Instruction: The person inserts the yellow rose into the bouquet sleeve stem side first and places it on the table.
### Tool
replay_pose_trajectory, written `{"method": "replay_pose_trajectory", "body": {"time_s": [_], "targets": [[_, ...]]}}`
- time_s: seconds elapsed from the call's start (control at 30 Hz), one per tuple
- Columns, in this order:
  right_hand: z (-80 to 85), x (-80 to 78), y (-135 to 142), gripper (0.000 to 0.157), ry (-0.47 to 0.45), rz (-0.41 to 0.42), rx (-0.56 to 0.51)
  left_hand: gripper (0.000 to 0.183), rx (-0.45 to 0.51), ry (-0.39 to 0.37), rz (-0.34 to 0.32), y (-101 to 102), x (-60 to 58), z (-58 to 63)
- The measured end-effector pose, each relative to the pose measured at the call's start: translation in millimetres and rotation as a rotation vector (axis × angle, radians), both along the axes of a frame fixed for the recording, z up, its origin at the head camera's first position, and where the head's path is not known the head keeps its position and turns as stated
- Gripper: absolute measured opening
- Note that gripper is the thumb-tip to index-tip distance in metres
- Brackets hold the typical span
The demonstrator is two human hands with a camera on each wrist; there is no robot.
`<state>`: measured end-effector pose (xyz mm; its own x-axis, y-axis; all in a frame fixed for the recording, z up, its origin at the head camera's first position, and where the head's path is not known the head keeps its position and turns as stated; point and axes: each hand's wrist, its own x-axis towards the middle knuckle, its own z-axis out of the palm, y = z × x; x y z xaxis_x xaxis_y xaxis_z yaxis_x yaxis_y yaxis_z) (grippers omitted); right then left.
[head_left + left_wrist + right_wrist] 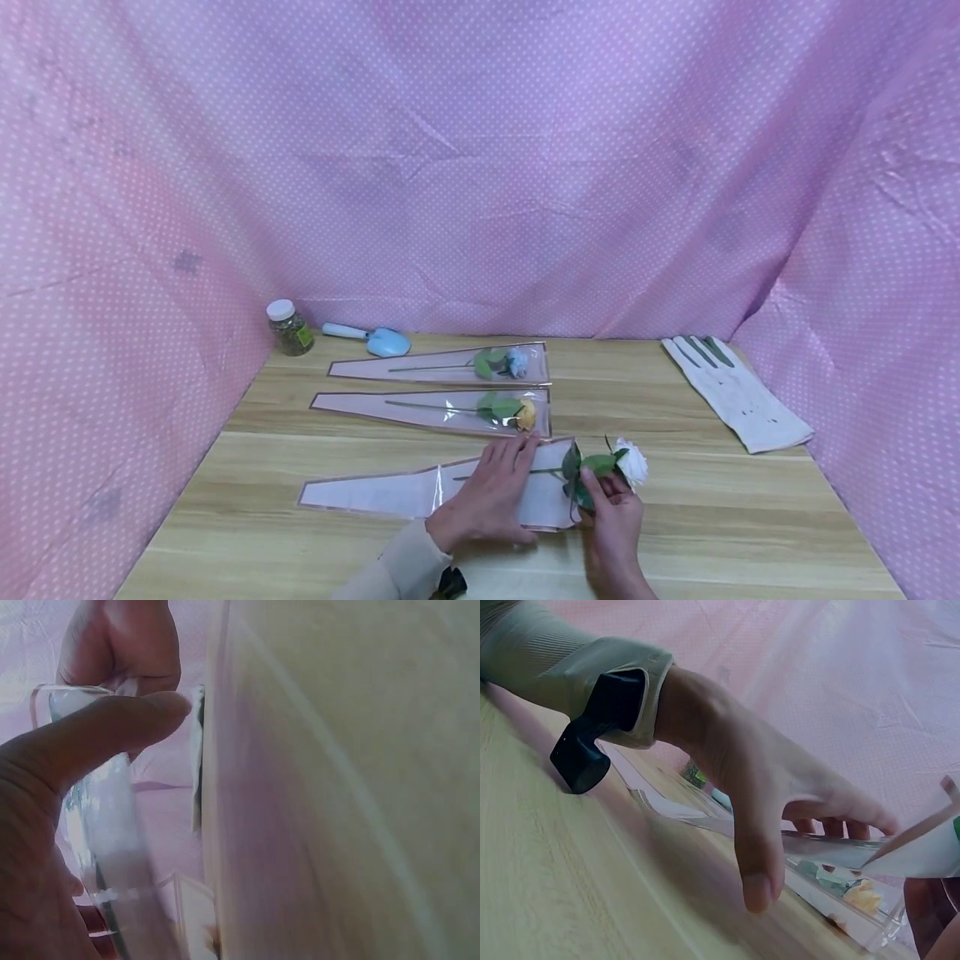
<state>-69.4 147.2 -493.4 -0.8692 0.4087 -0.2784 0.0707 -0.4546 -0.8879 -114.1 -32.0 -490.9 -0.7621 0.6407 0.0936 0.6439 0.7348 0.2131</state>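
A white artificial rose (pixel 632 461) with green leaves lies partly in a clear flower sleeve (pixel 367 493) with a dark pink border. Its bloom and leaves stick out of the sleeve's wide right end, while the stem shows inside. My left hand (pixel 495 492) grips the sleeve across its width, thumb (pixel 759 855) on the near side, fingers on the far side. In the right wrist view the sleeve's wide end is raised off the table. My right hand (pixel 617 525) pinches the rose among the leaves below the bloom; some of its fingertips are hidden.
Two more sleeves lie behind, one with a yellow rose (pixel 526 415), one with a blue rose (pixel 517 362). A lidded jar (pixel 291 331) and a light blue trowel (pixel 386 342) stand at the back left. White gloves (pixel 738 396) lie at the right on the wooden table (pixel 720 533).
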Motion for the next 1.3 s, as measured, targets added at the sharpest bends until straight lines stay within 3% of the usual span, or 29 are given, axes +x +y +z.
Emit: {"method": "replay_pose_trajectory", "body": {"time_s": [0.1, 0.23, 0.33, 0.6, 0.73, 0.9, 1.03, 1.3], "targets": [[2.2, 0.6, 1, 0.013, -0.014, 0.03, -0.001, 0.132, -0.007, 0.002, 0.011, 0, -0.3, 0.3], [5.1, 2.2, 5, 0.033, 0.034, 0.118, 0.005, 0.127, 0.022, -0.023, 0.029, -1, -1.9, 1.5], [5.2, 2.7, 12, 0.038, 0.137, 0.189, 0.004, 0.124, 0.051, -0.055, 0.037, -3, -3.9, 1.9], [3.4, 0.8, 39, 0.029, 0.446, 0.366, 0.064, 0.12, 0.08, -0.077, 0.049, -5, -6.2, 3.3], [5.7, -1.1, 46, 0.034, 0.472, 0.354, 0.138, 0.12, 0.095, -0.068, 0.045, -5, -6.2, 3.6], [8.1, -2.7, 53, 0.034, 0.376, 0.252, 0.255, 0.119, 0.114, -0.064, 0.025, -5, -6.8, 4.2], [7.9, -4.1, 55, 0.028, 0.332, 0.191, 0.289, 0.119, 0.112, -0.058, 0.011, -5, -6.6, 4.4], [2.8, -3.5, 57, 0.035, 0.399, 0.259, 0.434, 0.118, 0.106, -0.112, 0.012, -5, -5.8, 6.3]]}}
